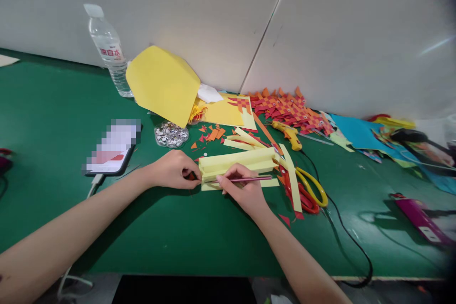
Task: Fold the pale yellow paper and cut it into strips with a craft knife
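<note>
Pale yellow paper [238, 157], folded lengthwise into a long strip, lies in front of me on the green table. At its left end my left hand [178, 170] pinches the paper edge between thumb and fingertips. My right hand [244, 187] grips a thin pinkish pencil [256, 179] that lies almost level, its tip turned left toward the pinched end. That tip is too small to make out. Red-and-yellow-handled scissors [317, 185] rest right of the paper, partly beneath a loose pale yellow strip [292, 180].
Orange and red paper scraps [213, 134] lie behind the paper, near a clear tray of googly eyes [171, 135]. A yellow glue gun [288, 134] trails a black cord. Woven paper fish [285, 108], a water bottle [110, 52] and a phone [114, 152] are farther out.
</note>
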Available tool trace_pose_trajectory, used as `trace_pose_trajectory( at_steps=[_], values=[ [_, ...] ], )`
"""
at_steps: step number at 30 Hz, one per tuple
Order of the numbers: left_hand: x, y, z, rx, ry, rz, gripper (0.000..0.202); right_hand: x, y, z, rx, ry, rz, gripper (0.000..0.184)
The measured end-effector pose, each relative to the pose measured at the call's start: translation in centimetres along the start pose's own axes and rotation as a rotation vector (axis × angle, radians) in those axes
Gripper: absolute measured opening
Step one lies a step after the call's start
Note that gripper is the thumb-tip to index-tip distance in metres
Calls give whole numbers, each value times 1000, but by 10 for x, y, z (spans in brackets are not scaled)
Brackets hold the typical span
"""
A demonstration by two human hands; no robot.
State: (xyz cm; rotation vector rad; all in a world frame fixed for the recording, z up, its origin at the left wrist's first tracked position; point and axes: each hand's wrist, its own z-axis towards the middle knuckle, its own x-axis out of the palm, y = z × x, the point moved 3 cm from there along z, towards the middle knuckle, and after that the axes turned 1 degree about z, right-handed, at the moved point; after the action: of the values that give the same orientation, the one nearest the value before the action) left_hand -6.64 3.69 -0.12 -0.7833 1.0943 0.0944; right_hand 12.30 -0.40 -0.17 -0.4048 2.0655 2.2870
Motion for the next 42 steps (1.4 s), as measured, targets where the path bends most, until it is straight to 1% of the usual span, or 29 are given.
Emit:
trace_pose_trajectory(
  at_steps=[6, 10, 16, 36, 42],
  values=[
    [2, 1, 0, -14, -2, -8, 11, 3, -5, 2, 85, -25, 68, 26],
    [3, 2, -1, -21, 11, -22, 11, 3, -6, 2, 110, -33, 89, 26],
    [3, 2, 1, -28, 19, -29, 11, 3, -5, 1, 119, -33, 108, 26],
    [2, -1, -1, -46, 25, -29, 11, 0, -8, 2, 76, -50, 25, 26],
    [1, -1, -1, -35, 20, -17, 11, 0, -9, 3, 85, -45, 80, 27]
  ],
)
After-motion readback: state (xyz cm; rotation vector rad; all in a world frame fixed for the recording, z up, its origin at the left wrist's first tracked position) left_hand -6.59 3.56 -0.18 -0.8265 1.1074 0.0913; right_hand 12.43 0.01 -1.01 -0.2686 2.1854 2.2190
